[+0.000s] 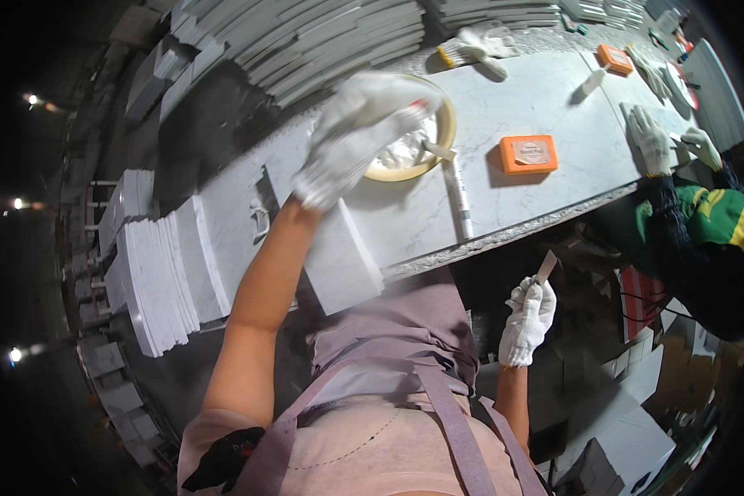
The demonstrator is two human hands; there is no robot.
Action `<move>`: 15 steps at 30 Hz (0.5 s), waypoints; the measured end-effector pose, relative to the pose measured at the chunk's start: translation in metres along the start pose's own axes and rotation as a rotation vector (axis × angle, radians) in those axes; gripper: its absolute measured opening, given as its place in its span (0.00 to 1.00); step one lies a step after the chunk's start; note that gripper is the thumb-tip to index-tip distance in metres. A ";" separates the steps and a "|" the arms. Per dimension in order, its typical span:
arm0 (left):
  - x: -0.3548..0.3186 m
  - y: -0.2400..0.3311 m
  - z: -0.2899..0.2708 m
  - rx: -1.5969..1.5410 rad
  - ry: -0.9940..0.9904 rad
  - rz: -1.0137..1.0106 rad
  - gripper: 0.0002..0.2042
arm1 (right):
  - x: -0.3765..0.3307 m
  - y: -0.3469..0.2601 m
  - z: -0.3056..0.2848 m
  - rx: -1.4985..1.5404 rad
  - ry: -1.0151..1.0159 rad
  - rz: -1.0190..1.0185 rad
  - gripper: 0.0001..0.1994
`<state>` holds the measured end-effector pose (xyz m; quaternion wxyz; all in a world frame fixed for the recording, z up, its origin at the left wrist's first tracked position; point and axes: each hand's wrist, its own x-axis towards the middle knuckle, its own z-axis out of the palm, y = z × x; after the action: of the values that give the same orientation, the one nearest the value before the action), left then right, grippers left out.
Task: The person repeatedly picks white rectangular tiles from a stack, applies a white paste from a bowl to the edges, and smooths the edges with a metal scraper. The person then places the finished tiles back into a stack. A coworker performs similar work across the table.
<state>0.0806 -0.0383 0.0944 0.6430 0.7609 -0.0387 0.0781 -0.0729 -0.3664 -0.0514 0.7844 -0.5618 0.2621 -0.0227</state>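
Pale pink shirt (351,455) nearest. Right white-gloved hand (527,321): fingers clamped on flat tan scraper (547,266), off the counter edge. Left white-gloved hand (347,136): motion-blurred, can't tell finger spread, over round yellow bowl (450,124) of white paste (405,151) on white marbled counter (492,103). Risk: a low left sweep could tip bowl, smearing paste.

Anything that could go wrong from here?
1. The white tube lies with one end close to the front edge of the bench; a knock might roll it off.

2. The left hand is blurred over the bowl; its glove could pick up white paste and smear it.

3. The right hand holds a flat scraper upward below the bench; raising it carelessly might catch the rough edge.
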 end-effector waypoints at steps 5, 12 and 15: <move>-0.125 0.000 -0.076 -0.022 0.402 -0.250 0.21 | -0.002 -0.008 0.026 -0.101 -0.110 0.020 0.17; -0.257 -0.043 -0.115 -0.003 0.703 -0.289 0.21 | -0.018 -0.019 0.105 -0.251 -0.400 0.016 0.20; -0.288 -0.060 -0.105 -0.025 0.788 -0.336 0.19 | -0.022 -0.021 0.139 -0.344 -0.469 -0.083 0.18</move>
<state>-0.2005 0.0631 0.0047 0.6217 0.6606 0.3335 0.2566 -0.0261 -0.2461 0.0082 0.7151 -0.6866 0.0506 0.1207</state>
